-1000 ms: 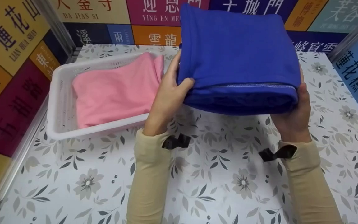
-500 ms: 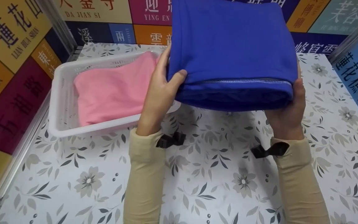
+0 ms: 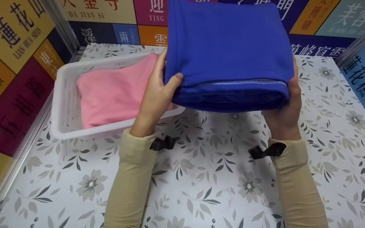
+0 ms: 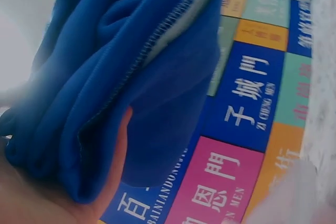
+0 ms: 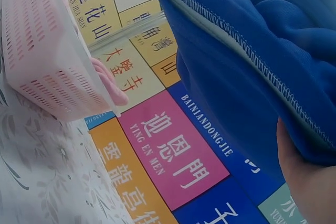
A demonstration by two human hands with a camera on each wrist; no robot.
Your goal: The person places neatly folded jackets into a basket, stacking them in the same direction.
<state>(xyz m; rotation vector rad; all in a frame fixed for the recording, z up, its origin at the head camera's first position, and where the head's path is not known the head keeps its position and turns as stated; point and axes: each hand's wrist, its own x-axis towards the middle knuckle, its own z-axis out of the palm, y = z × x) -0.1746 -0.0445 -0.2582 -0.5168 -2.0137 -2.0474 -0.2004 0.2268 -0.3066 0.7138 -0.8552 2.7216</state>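
Observation:
A thick folded blue garment (image 3: 230, 47) is held up off the table between both hands, its layered edge with pale overlock stitching turned toward me. My left hand (image 3: 157, 91) grips its left side, thumb on top and fingers behind the cloth. At the opposite side my right hand (image 3: 284, 110) holds the right edge, with most fingers hidden beneath. The left wrist view shows rolled blue layers (image 4: 94, 93) resting in the palm. Just left of the garment stands a white plastic basket (image 3: 56, 104) with a folded pink garment (image 3: 112, 95) inside, partly covered by my left hand.
The table (image 3: 201, 190) wears a white cover with grey leaves and flowers. Colourful panels (image 3: 103, 31) with printed characters enclose the back and both sides. A black strap mount (image 3: 268, 151) sits on each beige sleeve.
Both hands have carried the blue garment to the left, nearer the basket, so that it overlaps the basket's right end in view. The grip looks the same, and the basket stays put.

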